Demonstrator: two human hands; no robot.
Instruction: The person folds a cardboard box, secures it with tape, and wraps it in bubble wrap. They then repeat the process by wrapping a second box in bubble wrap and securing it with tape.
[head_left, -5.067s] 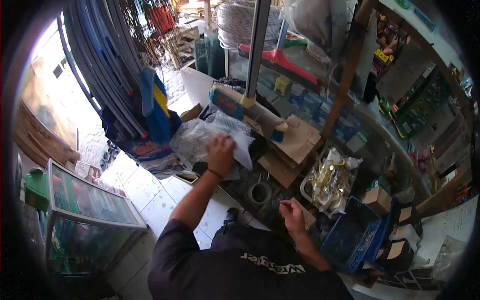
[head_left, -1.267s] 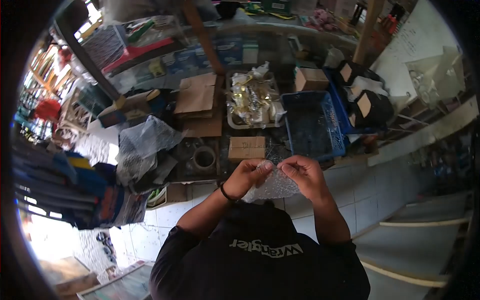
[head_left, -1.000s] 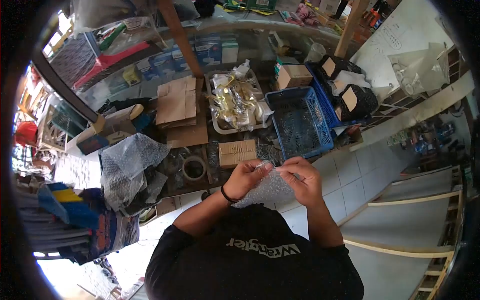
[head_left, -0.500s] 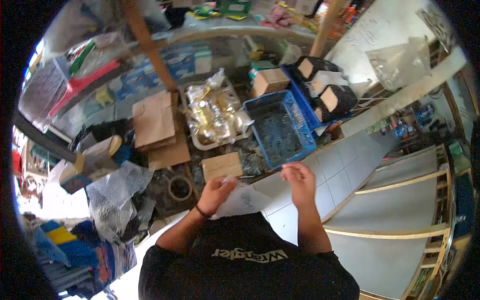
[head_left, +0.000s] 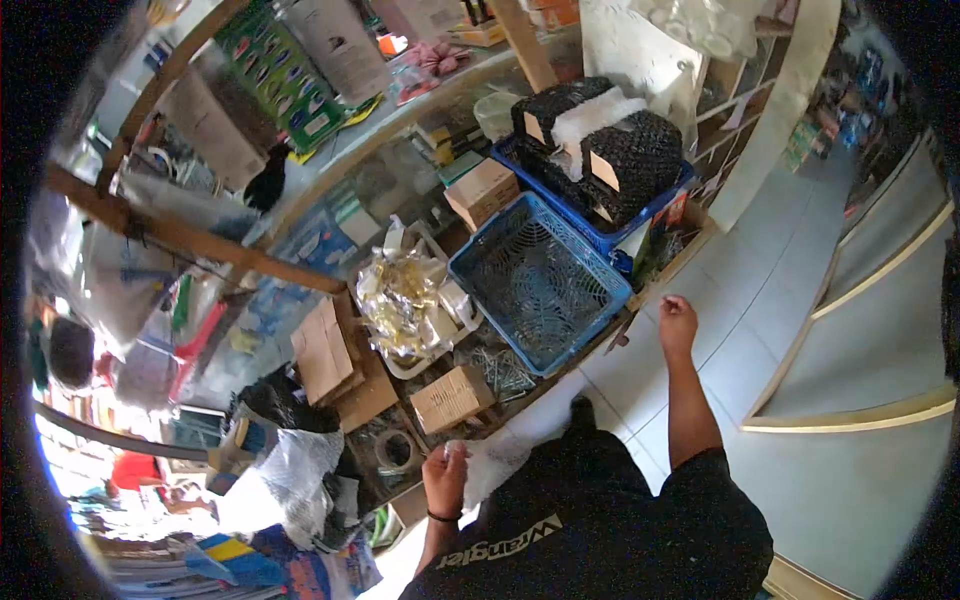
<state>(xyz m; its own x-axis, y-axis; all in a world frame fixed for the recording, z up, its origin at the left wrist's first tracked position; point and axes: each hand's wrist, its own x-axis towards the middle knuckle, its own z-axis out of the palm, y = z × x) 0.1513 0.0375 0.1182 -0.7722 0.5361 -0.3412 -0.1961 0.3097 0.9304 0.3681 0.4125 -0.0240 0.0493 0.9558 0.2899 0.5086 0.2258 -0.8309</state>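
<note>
My left hand (head_left: 447,480) is closed on one end of a translucent white plastic bag (head_left: 496,462), which hangs beside my shirt. Away to the right, over the tiled floor, I see my right hand (head_left: 678,322) with its fingers curled in; whether anything small is between them is hidden. A cardboard box (head_left: 453,399) lies just beyond my left hand, with a roll of tape (head_left: 394,450) to its left. Farther along, a blue plastic basket (head_left: 560,357) stands on the glass counter, to the left of my right hand.
A white tray (head_left: 405,371) holds shiny silver and gold packets. Another blue crate (head_left: 655,205) carries black-wrapped parcels. Flat cardboard (head_left: 325,350) and bubble wrap (head_left: 300,470) lie left. A wooden post (head_left: 240,262) crosses the counter. Framed panels (head_left: 880,310) lean at the right.
The view has turned and shifted. My right hand has moved out to the right, away from my left hand. The left hand still holds the plastic bag, now lower by my shirt.
</note>
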